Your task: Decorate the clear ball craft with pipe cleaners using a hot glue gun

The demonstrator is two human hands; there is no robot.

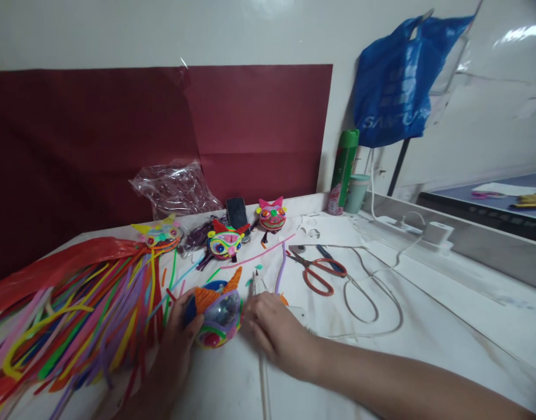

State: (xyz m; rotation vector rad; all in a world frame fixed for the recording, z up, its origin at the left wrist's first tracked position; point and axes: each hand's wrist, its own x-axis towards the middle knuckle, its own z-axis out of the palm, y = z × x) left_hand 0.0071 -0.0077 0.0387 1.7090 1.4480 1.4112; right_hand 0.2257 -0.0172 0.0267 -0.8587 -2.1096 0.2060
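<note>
My left hand (184,326) is wrapped round the left side of a small craft animal head (221,318), with an orange horn-like piece, a shiny clear dome, purple and green edging and a red ball. My right hand (272,329) is closed in a fist close to its right side; what the fingers hold is hidden. Behind that fist a white tool with a dark pointed tip (258,283) sticks up, and a white corded piece (298,315) shows to the right. I cannot tell whether the hand grips either or whether they join.
Finished-looking heads stand behind: a pink one (272,216), a multicoloured one (226,242) and a yellow-eared one (163,232). Coloured strips (88,315) cover the left side. Orange-handled scissors (318,274), a cord loop (372,309) and a power strip (394,224) lie at right; a phone (237,214) leans behind.
</note>
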